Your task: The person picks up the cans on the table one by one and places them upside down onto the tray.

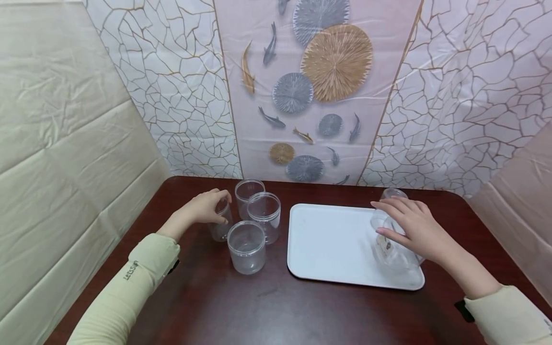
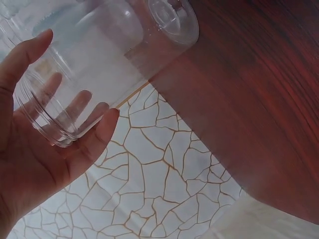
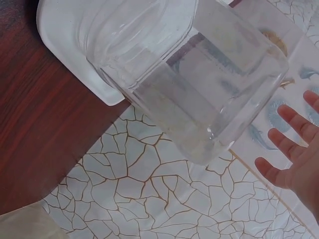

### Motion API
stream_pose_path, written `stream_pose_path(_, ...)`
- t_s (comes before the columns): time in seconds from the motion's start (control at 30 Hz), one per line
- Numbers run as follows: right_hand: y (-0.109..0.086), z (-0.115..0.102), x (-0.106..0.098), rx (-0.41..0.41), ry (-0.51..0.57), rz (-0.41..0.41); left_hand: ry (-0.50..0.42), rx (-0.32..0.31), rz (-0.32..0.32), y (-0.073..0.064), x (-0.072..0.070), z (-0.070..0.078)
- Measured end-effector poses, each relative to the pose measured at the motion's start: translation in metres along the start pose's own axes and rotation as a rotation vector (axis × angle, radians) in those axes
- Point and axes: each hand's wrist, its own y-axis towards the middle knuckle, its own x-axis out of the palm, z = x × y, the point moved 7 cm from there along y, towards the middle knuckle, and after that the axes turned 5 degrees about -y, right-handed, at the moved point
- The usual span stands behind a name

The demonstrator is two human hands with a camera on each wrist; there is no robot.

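On the left side of the table, my left hand (image 1: 202,207) grips a clear plastic jar (image 1: 221,227) near its top. The left wrist view shows the thumb on one side of this jar's ridged rim and the fingers curled along the other, partly seen through the wall. My right hand (image 1: 409,225) hovers over the right end of a white tray (image 1: 332,242), fingers spread and fairly straight. Beneath it a large clear container (image 1: 390,256) with a small label sits on the tray. In the right wrist view the fingertips stand apart from that container (image 3: 214,94).
Three more clear jars stand close by the left hand: one at the back (image 1: 249,191), one in the middle (image 1: 264,215) and one in front (image 1: 247,249). Another clear vessel (image 1: 393,193) shows behind the right hand. Patterned cloth (image 1: 185,96) hangs behind the dark red table (image 1: 267,306).
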Motion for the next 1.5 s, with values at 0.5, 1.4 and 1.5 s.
stream_pose_path(0.5, -0.002, 0.001, 0.000, 0.016, -0.012, -0.006, 0.008, -0.011, 0.004, 0.002, 0.000, -0.002)
stream_pose_path(1.4, 0.000, 0.000, 0.000, -0.013, -0.017, -0.006, -0.033, -0.082, 0.105, -0.012, -0.030, -0.010)
stream_pose_path(1.5, -0.001, 0.000, 0.001, -0.011, -0.018, -0.008, -0.005, -0.077, 0.135, -0.016, -0.035, -0.010)
